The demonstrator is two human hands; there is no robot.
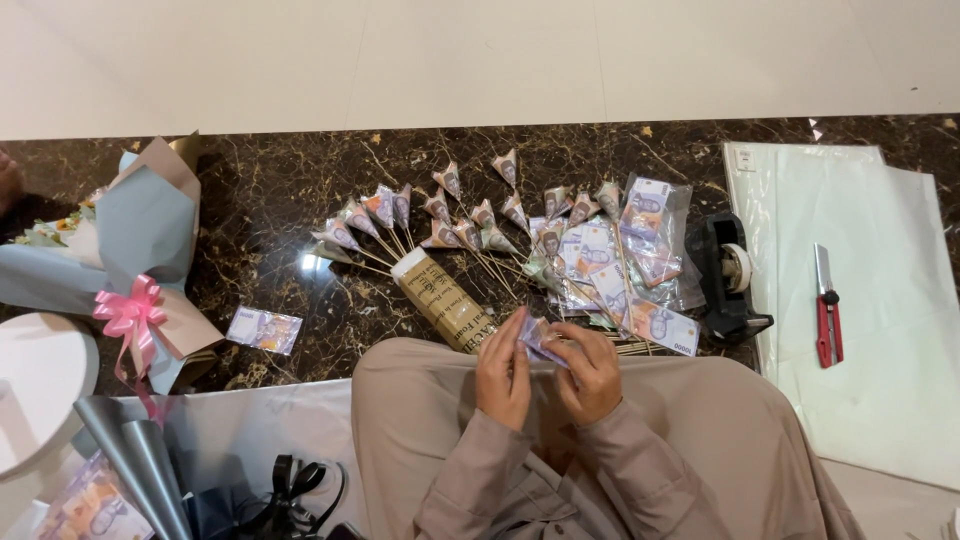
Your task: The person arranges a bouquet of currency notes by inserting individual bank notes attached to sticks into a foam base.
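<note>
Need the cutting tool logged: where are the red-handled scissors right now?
In the head view the red-handled scissors lie at far right on the white paper sheet, just right of the black tape dispenser.

Seated person's left hand point(503, 368) and right hand point(592, 372) pinch a folded banknote point(541, 338); cone-folded notes on sticks point(440, 215) fan out at twelve o'clock; red scissors point(827, 310) at three o'clock.
</note>
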